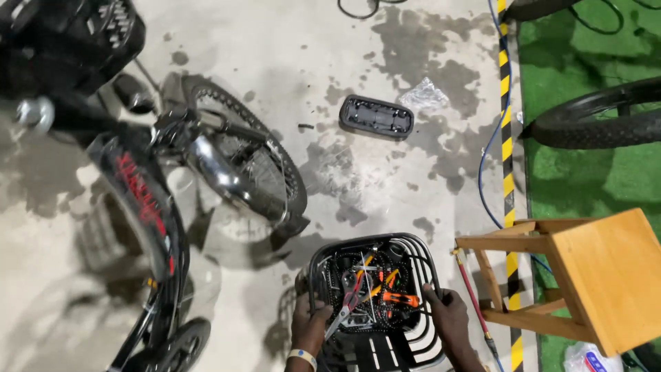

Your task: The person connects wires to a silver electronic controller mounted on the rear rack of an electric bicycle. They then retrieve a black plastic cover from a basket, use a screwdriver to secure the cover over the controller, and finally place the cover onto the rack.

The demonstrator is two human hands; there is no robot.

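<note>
A black wire basket [323, 265] sits on the floor at the bottom centre, holding several tools with orange and red handles, pliers [344, 310] among them. My left hand [310, 325], with a pale wristband, grips the basket's left rim. My right hand [451, 318] grips its right rim. A black bicycle [148, 200] with red lettering on the frame stands at the left, its front wheel [251, 151] turned toward the basket.
A black rectangular cover [376, 116] and a clear plastic bag [423, 95] lie on the stained concrete floor farther out. A wooden stool [592, 275] stands at right. Yellow-black tape [508, 138], a blue cable and green turf with another tyre [599, 120] lie beyond.
</note>
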